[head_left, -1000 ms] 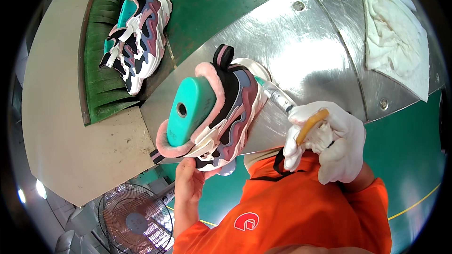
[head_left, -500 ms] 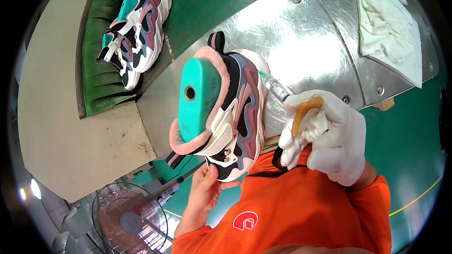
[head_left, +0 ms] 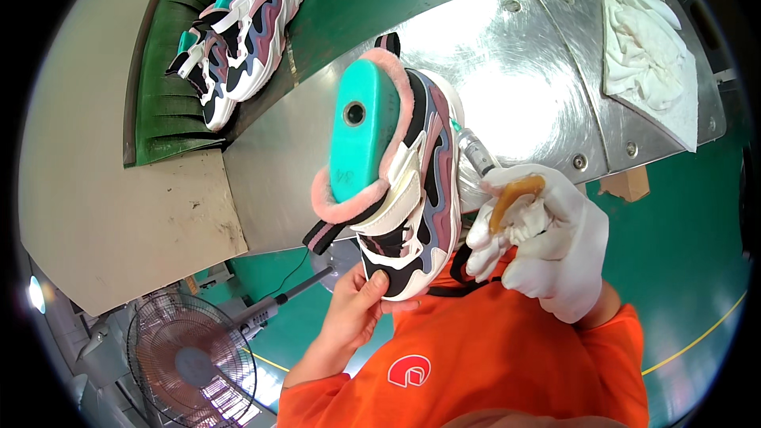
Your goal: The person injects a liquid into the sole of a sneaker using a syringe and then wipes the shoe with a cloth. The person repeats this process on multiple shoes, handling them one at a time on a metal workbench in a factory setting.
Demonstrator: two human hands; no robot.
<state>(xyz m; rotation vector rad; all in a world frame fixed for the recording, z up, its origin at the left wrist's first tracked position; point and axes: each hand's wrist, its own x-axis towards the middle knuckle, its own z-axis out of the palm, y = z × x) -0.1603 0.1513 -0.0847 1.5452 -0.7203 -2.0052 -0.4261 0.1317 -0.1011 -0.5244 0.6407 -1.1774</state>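
Note:
My bare left hand grips a sneaker by its toe, with the thumb on the black toe cap. The shoe is white, purple and black with a pink fuzzy collar, and a teal shoe last fills its opening. A white glove covers my right hand, whose fingers are closed round a clear syringe. The syringe's green tip meets the edge of the pale sole near the heel; whether it touches is hard to tell. A curved amber piece lies along the gloved fingers.
Two similar shoes with teal lasts rest on a green slatted belt at the far left. The metal table carries a crumpled white cloth on a white pad. A fan stands at lower left, a cardboard box at right.
The sneaker has shifted right and slightly up in the picture, still in my left hand. The syringe's tip has stayed near the sole. The surroundings have shifted a little in view.

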